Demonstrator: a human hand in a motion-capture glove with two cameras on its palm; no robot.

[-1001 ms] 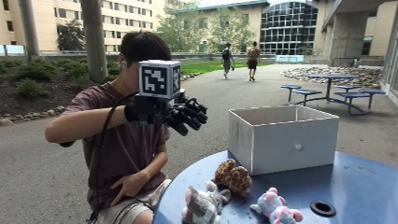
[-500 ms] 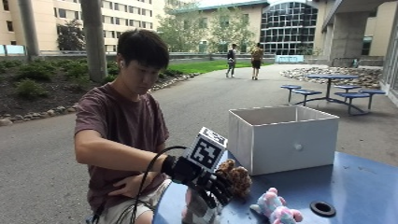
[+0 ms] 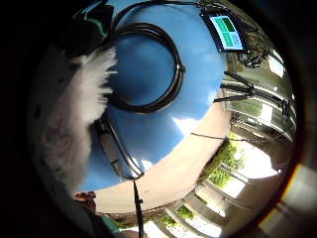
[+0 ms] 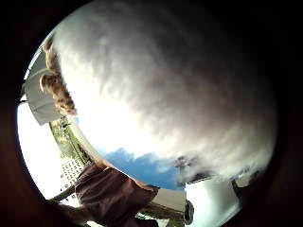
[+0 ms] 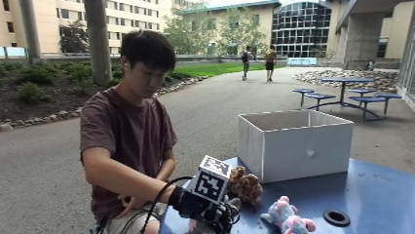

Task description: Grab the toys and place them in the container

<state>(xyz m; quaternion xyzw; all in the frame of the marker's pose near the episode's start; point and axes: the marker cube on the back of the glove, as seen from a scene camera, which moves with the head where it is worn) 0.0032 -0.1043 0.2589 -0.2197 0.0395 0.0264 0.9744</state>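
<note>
My gloved right hand (image 5: 206, 210) is down at the near left edge of the blue table (image 5: 379, 192), its fingers curled over a grey plush toy (image 4: 165, 94) that fills the thumb side palm view and shows beside the palm (image 3: 69, 134). In the outside view the hand hides most of this toy. A brown plush toy (image 5: 245, 185) sits just beyond the hand, also seen past the grey fur (image 4: 54, 85). Further along the front edge lies a pink and white plush toy (image 5: 288, 220). The open white container (image 5: 295, 145) stands behind them.
A black round grommet (image 5: 336, 217) sits in the tabletop past the pink toy. A coiled black cable (image 3: 148, 69) and a small screen (image 3: 228, 32) lie on the table's far part. The person's bare hand (image 5: 133, 204) rests in the lap.
The gloved hand has come down from chest height to the table edge and closed over the grey plush toy. The other toys and the container have not moved.
</note>
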